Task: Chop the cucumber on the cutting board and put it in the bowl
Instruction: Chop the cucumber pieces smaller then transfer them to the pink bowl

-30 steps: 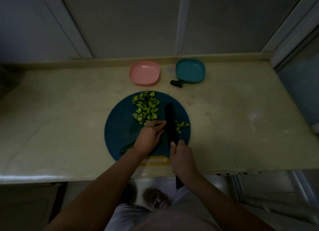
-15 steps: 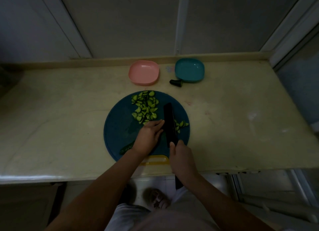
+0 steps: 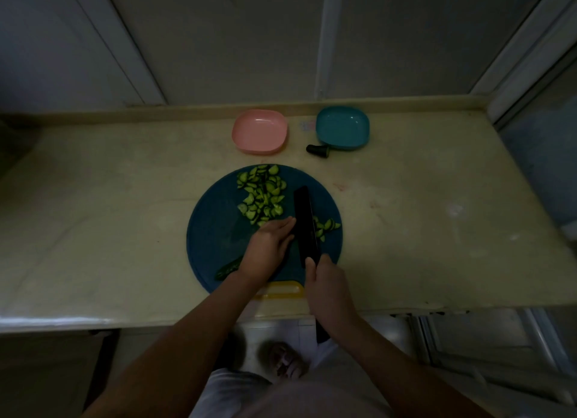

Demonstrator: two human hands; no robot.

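Note:
A round blue cutting board (image 3: 212, 230) with a yellow handle lies at the counter's front. A heap of chopped cucumber pieces (image 3: 261, 197) covers its far part, and a few more pieces (image 3: 326, 227) lie right of the knife. My right hand (image 3: 327, 288) grips the handle of a black knife (image 3: 305, 222) whose blade lies across the board. My left hand (image 3: 270, 249) lies on the board with straight fingers beside the blade. The uncut cucumber end (image 3: 227, 269) sticks out from under my left wrist. The pink bowl (image 3: 259, 131) and teal bowl (image 3: 342, 126) stand behind the board.
A dark cucumber tip (image 3: 318, 149) lies on the counter just in front of the teal bowl. The pale counter (image 3: 109, 214) stretches to both sides, with a wall behind it. Its front edge runs just below the board's handle. My foot shows on the floor below.
None beyond a slight shift of the view; both hands and the knife stay where they were.

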